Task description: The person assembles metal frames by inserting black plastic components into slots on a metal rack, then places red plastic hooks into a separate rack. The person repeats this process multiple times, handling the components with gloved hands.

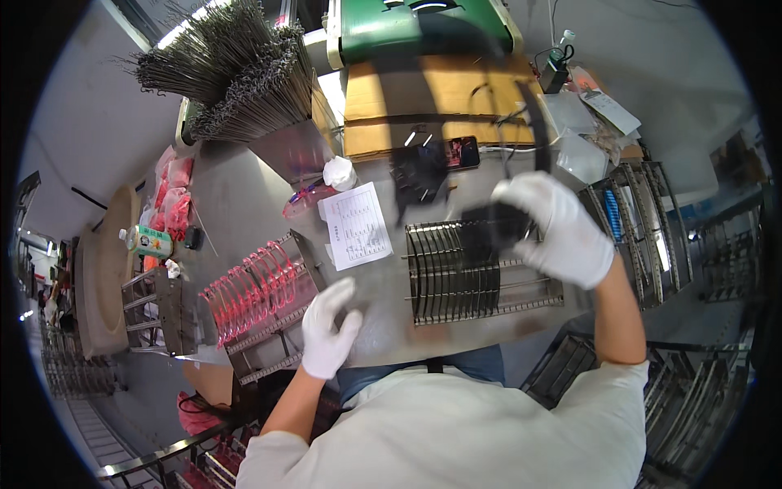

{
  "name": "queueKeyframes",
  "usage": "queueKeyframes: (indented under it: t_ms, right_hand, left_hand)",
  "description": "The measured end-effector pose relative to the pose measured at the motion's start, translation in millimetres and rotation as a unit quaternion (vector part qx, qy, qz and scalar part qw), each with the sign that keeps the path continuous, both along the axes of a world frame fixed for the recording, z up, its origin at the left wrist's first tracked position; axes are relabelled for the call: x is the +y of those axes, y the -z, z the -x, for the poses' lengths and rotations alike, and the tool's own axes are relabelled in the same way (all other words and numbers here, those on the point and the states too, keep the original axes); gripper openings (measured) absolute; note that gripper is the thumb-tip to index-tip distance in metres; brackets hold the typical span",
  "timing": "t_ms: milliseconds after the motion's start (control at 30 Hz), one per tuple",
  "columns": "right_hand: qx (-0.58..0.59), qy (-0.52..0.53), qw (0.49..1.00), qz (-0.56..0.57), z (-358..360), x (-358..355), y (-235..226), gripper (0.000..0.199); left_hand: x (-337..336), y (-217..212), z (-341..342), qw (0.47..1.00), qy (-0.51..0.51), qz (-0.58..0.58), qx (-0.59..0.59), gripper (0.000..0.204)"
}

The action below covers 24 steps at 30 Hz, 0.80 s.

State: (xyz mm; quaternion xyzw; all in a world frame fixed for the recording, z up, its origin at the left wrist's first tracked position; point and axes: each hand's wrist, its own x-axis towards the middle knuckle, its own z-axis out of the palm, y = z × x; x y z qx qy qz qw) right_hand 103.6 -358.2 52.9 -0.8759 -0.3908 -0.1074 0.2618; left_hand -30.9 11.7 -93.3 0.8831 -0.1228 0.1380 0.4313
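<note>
A: Landmark?
B: White printed paper sheet on the grey metal desk.
A: Left hand?
B: White-gloved left hand, nearer the wearer than the sheet and slightly left. Thumb and fingers apart, empty.
A: Nearest thing to it?
B: Toothed grey metal rack, left of the sheet, carrying a row of glossy pink loops. Hand contact, can't tell.
A: Right hand?
B: White-gloved right hand, well right of the sheet, fingers bent. Dark blur at the fingertips; can't tell if it's gripped.
A: Under it?
B: Slotted silver metal rack, right of the sheet, thin curved black strips lined up in its left part.
A: Rest?
B: Crumpled white wad just beyond the sheet; lit black phone beyond it and to the right; thick bundle of dark metal wires far beyond, to the left.
</note>
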Motion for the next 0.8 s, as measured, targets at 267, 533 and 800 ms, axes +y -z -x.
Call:
queueKeyframes:
  t_ms: [267,533,800]
  right_hand:
    - [-0.078,-0.044,0.995,-0.045,75,33,0,0.045]
    - [0.170,0.254,0.949,-0.079,77,29,68,0.061]
    - [0.433,0.235,0.840,-0.226,79,-45,65,0.073]
  left_hand:
    - [-101,-79,-96,0.622,0.254,0.736,0.081,0.056]
    - [-208,-134,-96,0.936,0.185,0.139,-0.266,0.054]
    - [-132,-132,-126,0.728,0.284,0.622,0.043,0.079]
